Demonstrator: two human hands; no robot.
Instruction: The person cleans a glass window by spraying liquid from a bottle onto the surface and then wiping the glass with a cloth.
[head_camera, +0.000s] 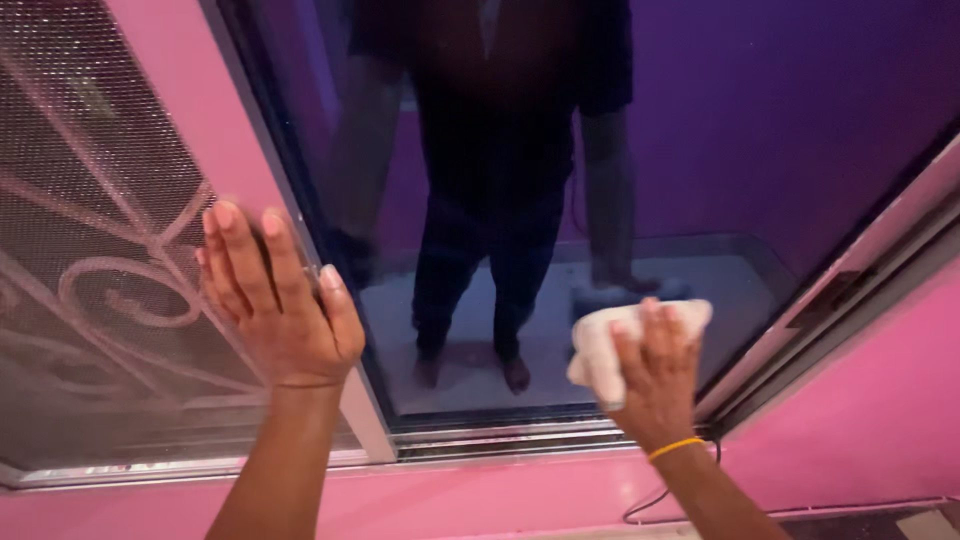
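Dim indoor shot with a strong pink-purple cast; light source not in view. Glass pane (560, 200) acts as a mirror: dark, low-contrast reflection of a person at 12 o'clock, torso nearly black, detail lost. Floor in the reflection is paler, greyish. Left hand (275, 305) and right hand (655, 370) evenly lit, no hard shadows; fingers (240, 255) slightly soft from motion blur. White cloth (620, 335) is the brightest spot, mildly washed out. Mesh screen (90, 230) at 9 o'clock is dark and grainy. Faint sheen on the pink sill (480, 490) at 6 o'clock. Lines lean at the edges, wide-angle distortion.
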